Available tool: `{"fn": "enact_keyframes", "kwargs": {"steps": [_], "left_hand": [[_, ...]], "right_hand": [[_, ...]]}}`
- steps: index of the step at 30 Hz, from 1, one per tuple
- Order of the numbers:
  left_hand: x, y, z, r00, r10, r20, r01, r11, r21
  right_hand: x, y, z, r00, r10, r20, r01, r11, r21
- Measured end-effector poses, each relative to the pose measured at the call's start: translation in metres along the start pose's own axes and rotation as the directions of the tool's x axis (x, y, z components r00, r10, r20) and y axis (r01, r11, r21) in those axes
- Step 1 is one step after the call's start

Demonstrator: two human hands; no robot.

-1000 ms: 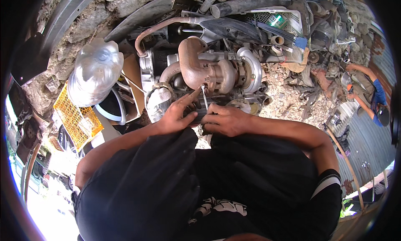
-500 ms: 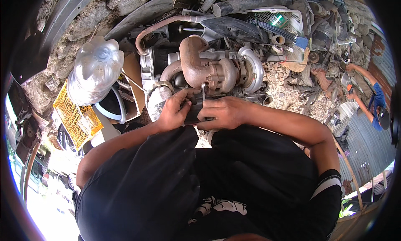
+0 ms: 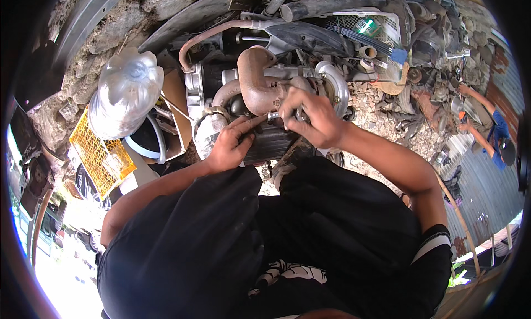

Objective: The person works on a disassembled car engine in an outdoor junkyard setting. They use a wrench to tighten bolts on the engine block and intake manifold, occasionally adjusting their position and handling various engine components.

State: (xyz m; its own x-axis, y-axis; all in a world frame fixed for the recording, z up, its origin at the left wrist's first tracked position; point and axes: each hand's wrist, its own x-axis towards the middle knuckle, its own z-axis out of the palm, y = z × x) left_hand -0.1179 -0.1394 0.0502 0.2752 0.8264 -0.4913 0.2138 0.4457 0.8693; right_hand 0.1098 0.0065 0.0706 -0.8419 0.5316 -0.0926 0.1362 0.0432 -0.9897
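Note:
An engine block with a rusty turbocharger [image 3: 301, 98] and a thick brown exhaust elbow [image 3: 253, 81] lies in front of me. My right hand [image 3: 315, 120] is closed around a wrench; only its silvery end [image 3: 272, 115] shows, below the elbow's flange. The rest of the wrench is hidden by my fingers. From the left, my left hand [image 3: 229, 145] reaches in with the index finger stretched out, its tip against that end. Its thumb stands apart and the other fingers are loosely bent. The bolt under the wrench cannot be made out.
Left of the engine stand a large clear plastic bottle [image 3: 128, 92], a yellow crate [image 3: 102, 153] and a cardboard box [image 3: 178, 111]. Behind are pipes [image 3: 326, 6] and a pale crate [image 3: 390, 26]. Rubble covers the ground at right, where another person [image 3: 498, 136] works.
My right hand has moved up and right, swinging the wrench from pointing toward me to lying sideways. My left hand has barely moved, its index finger still at the wrench end.

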Motion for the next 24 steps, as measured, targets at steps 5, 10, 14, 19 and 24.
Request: {"fn": "enact_keyframes", "kwargs": {"steps": [5, 10, 14, 19, 24], "left_hand": [[-0.002, -0.001, 0.004, 0.999, -0.035, 0.011, 0.036, 0.999, -0.042], [-0.003, -0.011, 0.005, 0.997, -0.071, 0.007, 0.071, 0.993, -0.098], [-0.002, -0.002, 0.002, 0.992, -0.125, -0.013, 0.123, 0.987, -0.105], [0.001, -0.005, -0.001, 0.997, -0.003, 0.073, -0.005, 0.995, 0.101], [0.0, -0.006, -0.002, 0.985, 0.086, 0.148, -0.106, 0.985, 0.136]], "right_hand": [[0.029, 0.001, -0.011, 0.99, 0.144, -0.004, -0.144, 0.989, -0.019], [0.035, 0.002, -0.015, 0.963, 0.264, 0.047, -0.268, 0.946, 0.18], [0.03, 0.01, -0.012, 0.93, 0.359, 0.076, -0.36, 0.854, 0.375], [0.024, 0.016, -0.004, 0.925, 0.376, -0.047, -0.339, 0.876, 0.342], [0.02, 0.007, -0.011, 0.968, 0.243, -0.056, -0.24, 0.969, 0.063]]}}
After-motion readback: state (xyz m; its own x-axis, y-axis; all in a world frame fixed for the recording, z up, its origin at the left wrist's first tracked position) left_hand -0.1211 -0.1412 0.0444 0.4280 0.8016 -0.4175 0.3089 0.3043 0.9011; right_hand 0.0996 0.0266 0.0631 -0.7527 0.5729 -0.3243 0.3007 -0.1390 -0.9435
